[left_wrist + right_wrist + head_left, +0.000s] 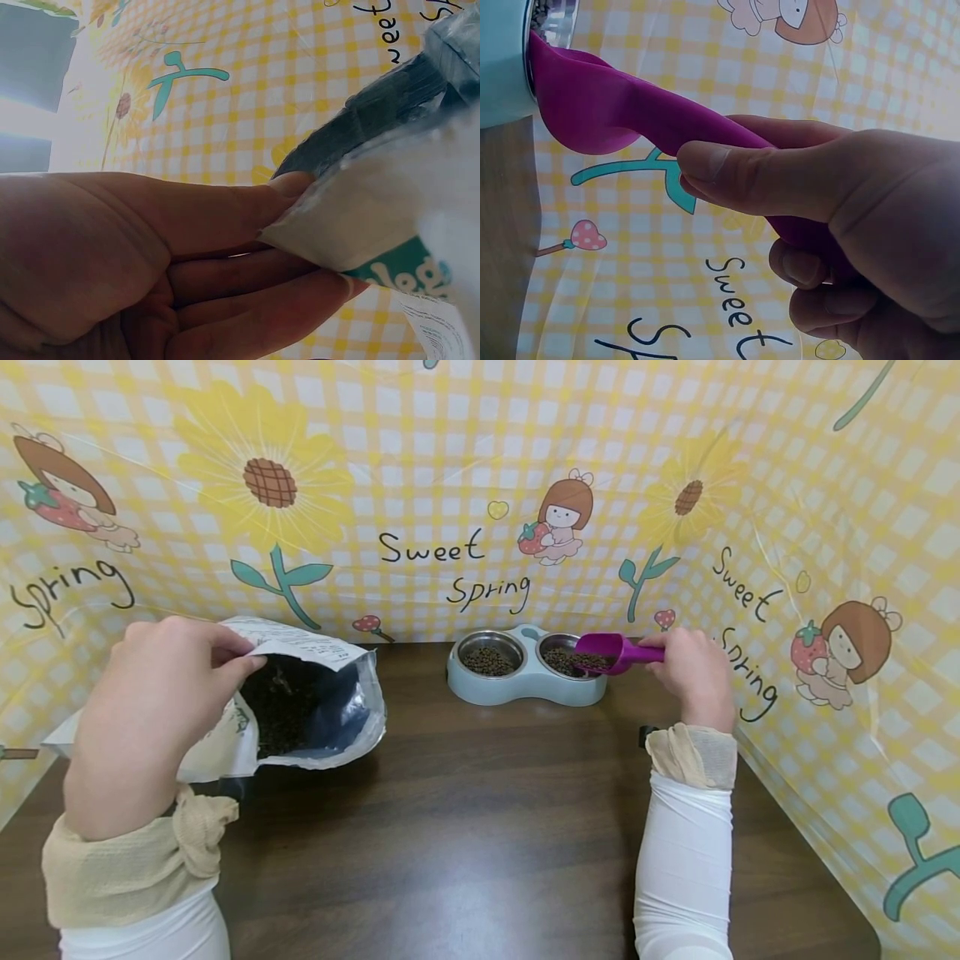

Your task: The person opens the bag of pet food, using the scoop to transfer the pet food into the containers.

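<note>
My left hand [153,710] pinches the rim of an open pet food bag [217,752] between thumb and fingers. Dark brown kibble [281,706] shows inside its silvery lining. In the left wrist view the thumb [292,184] lies on the bag's edge. On the right, my right hand [693,677] grips the handle of a purple scoop [618,653]. The scoop, with kibble in it, tilts over the right bowl of a light blue double pet bowl [525,691]. Kibble lies in both metal bowls. The right wrist view shows the scoop's lip at the bowl's edge.
A dark brown wooden table [465,810] lies under everything. Yellow checked cloth [420,460] with printed flowers and figures hangs behind the table and along both sides. The double bowl stands near the table's back edge, close to the cloth.
</note>
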`<state>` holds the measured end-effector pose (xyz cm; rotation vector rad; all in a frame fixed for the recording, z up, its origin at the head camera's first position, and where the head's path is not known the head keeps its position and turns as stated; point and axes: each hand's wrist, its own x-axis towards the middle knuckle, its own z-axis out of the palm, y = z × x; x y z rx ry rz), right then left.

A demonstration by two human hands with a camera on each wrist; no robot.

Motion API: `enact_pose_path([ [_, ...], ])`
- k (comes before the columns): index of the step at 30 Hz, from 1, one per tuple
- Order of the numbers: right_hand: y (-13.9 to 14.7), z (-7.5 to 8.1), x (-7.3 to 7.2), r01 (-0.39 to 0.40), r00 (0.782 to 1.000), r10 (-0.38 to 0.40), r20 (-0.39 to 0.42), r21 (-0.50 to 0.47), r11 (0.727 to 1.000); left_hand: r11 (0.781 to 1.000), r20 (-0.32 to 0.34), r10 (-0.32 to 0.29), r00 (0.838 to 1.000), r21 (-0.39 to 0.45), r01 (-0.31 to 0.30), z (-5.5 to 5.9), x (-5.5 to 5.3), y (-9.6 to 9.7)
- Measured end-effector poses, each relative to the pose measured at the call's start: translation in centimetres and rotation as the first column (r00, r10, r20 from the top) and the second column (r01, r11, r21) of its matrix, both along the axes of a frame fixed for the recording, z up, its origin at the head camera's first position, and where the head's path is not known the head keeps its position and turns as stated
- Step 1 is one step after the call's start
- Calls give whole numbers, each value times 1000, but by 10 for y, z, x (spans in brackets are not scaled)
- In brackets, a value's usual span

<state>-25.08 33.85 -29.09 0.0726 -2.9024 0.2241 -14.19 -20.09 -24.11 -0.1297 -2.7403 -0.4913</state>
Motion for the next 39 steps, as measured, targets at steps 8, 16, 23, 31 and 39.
enact_pose_path([
  [8, -3, -4, -4, 21, 999, -20, -48, 19, 1000, 1000, -3, -10, 1000, -1, 10, 1, 0, 0],
  [16, -10, -7, -6, 5, 998, -1, -66, 64, 998, 1000, -10, -16, 1000, 3, 16, 0, -1, -1],
  [23, -9, -7, -5, 17, 996, -11, -88, 66, 998, 1000, -8, -11, 1000, 4, 11, 0, 0, -1],
  [31, -4, -7, -4, 49, 991, -44, -124, 44, 998, 1000, -12, -17, 1000, 8, 17, -1, 0, -1],
  [39, -2, -6, -3, 66, 987, -57, -147, 52, 996, 1000, -4, -9, 1000, 8, 9, -1, -1, -1],
])
